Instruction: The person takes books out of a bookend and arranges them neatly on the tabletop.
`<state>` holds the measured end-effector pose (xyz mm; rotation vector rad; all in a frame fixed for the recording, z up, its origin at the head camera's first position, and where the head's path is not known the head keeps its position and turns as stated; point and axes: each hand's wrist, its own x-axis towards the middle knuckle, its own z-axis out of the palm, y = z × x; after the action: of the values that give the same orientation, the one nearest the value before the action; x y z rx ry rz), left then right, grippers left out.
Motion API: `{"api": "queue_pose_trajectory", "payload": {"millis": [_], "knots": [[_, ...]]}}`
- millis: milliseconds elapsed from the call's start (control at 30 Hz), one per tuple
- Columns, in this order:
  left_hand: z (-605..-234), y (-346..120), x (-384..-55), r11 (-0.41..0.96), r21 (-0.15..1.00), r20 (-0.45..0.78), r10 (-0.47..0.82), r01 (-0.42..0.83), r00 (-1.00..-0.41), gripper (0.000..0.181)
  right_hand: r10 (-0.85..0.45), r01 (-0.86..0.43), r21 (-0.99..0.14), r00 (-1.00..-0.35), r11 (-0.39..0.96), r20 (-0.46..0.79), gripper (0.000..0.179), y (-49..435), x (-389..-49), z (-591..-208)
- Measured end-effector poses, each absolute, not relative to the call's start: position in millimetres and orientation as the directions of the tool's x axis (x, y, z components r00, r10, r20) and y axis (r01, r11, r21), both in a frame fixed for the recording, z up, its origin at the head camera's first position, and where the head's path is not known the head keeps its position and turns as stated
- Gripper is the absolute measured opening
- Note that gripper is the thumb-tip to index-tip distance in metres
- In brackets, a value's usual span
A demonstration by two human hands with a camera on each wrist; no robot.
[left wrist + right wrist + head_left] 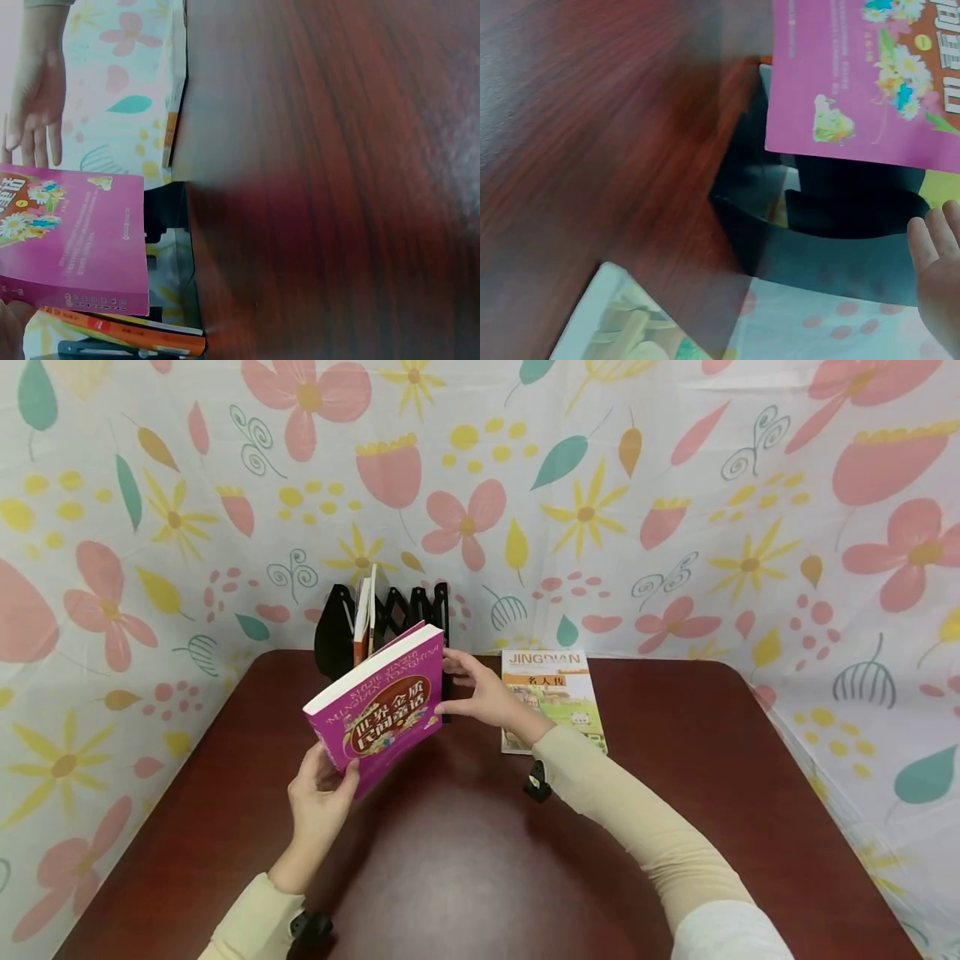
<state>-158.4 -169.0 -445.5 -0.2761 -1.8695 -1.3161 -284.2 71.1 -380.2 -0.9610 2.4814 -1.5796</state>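
My left hand (318, 797) grips a thick purple book (386, 714) by its lower left edge, with the thumb on the front cover. Tilted, the book is held above the table in front of a black expanding book rack (333, 639). The right hand (487, 693) is by the book's right edge, its fingers extended. In the right wrist view, those fingertips (936, 229) are beside the rack's black end panel (825, 259), apart from the book. Thin books (363, 618) stand upright at the rack's left end, partly hidden by the purple book.
Right of the rack, another book (551, 702) with a green and orange cover lies flat at the back of the dark red-brown table (465, 877). Behind the table hangs a flower-patterned cloth (585, 577). Both wrists carry small black devices (537, 782).
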Motion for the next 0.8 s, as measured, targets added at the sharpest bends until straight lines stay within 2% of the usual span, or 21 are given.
{"api": "queue_pose_trajectory", "payload": {"millis": [167, 267, 467, 800], "knots": [[-447, -162, -155, 0.389, 0.692, 0.714, -0.248, 0.608, -0.654, 0.042, -0.550, -0.452, -0.842, -0.801, 0.295, 0.237, 0.075, 77, -283, -388], [-449, -158, -155, 0.369, 0.686, 0.721, -0.230, 0.627, -0.654, 0.042, -0.557, -0.412, -0.866, -0.806, 0.283, 0.201, 0.066, 78, -281, -393], [-452, -151, -156, 0.365, 0.686, 0.716, -0.181, 0.630, -0.674, 0.043, -0.518, -0.390, -0.880, -0.830, 0.269, 0.209, 0.048, 81, -277, -402], [-453, -143, -159, 0.333, 0.692, 0.705, -0.125, 0.640, -0.698, 0.046, -0.448, -0.355, -0.914, -0.862, 0.197, 0.238, 0.045, 92, -268, -412]]}}
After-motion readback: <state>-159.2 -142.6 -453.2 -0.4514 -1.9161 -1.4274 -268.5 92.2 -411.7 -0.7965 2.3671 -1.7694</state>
